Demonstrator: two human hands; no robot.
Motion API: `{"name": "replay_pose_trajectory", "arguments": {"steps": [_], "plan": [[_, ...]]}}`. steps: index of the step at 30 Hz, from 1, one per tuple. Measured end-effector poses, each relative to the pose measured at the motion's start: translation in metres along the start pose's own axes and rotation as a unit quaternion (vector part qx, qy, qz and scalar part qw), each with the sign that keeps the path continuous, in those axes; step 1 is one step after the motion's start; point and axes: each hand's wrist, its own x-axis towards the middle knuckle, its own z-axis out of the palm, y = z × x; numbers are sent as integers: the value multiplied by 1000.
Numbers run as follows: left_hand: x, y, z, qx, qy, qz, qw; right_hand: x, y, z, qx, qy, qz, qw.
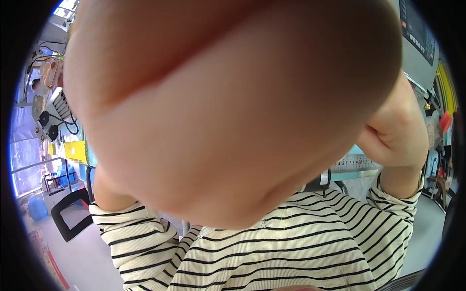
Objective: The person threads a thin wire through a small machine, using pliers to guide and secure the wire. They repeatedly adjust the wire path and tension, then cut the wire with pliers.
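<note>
The left hand (pixel 218 126) looks very big and blurry, and it fills the middle and top of the frame. The right hand (pixel 399 119) is at the right side, partly tucked behind it. I can't see clear fingers on these 2 hands, so I cannot tell how open they are or if they hold anything. The thing near them is a long white ruler (pixel 353 161), right of the middle; I can't tell if the right hand touches it. To do this well, I think, go slow and soft, use the 2 hands evenly, and keep the left palm off the camera so it does not get bumped or smudged.
</note>
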Motion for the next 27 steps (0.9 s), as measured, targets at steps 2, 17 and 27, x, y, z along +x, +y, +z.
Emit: {"name": "replay_pose_trajectory", "arguments": {"steps": [2,17,27], "plan": [[-2,0,-1,-2,-2,-17,1000,2,-2,-1,-8,-14,-1,1000],[-11,-2,2,8,3,-89,996,4,3,9,-62,44,-72,995],[3,-34,-25,58,-4,-412,909,-17,12,-17,43,98,184,977]]}}
